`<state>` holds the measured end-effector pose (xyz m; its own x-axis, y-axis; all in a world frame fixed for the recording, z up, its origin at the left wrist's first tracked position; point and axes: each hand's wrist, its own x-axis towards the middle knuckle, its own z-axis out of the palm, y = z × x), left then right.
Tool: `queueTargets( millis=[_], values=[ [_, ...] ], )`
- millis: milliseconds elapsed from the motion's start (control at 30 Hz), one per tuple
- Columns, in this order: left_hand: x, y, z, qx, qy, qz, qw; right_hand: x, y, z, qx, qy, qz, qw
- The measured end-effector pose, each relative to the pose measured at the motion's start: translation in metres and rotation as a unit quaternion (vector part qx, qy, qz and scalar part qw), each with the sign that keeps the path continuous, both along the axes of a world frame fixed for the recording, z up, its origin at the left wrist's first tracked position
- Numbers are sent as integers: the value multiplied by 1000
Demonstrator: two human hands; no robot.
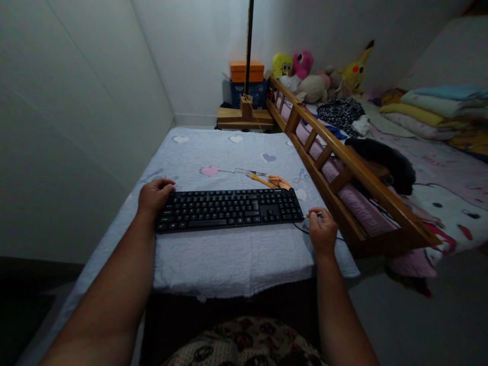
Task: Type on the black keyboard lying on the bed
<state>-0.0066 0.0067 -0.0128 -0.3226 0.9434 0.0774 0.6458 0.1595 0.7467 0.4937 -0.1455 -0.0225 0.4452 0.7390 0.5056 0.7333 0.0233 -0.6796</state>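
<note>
A black keyboard (229, 208) lies flat on the cloth-covered table (229, 259). My left hand (154, 197) is closed on the keyboard's left end, its fingers at the upper left corner. Just off the right end, my right hand (322, 229) pinches a small, thin, light-coloured tool (313, 213) whose tip points at the keyboard's lower right corner. Behind the keyboard lie a brush with a yellow handle (262, 180), an orange item (279, 182) that looks like a folded glove, and some thin metal tools (256, 172). A black cable (301, 229) runs under my right hand.
A wooden bed rail (343, 162) runs along the table's right side, with a bed (438, 157) of plush toys, clothes and folded blankets beyond. Behind the table stand a wooden stand (244, 114) with a black pole and an orange box (247, 71). A wall is at the left.
</note>
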Motion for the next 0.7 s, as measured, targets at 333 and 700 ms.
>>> queueTargets(
  millis=[333, 700],
  values=[
    [3, -1, 0, 7, -8, -1, 1000, -2, -6, -2, 10, -19, -2, 1000],
    [4, 0, 2, 11, -4, 6, 1000, -2, -10, -5, 16, -19, 8, 1000]
  ],
)
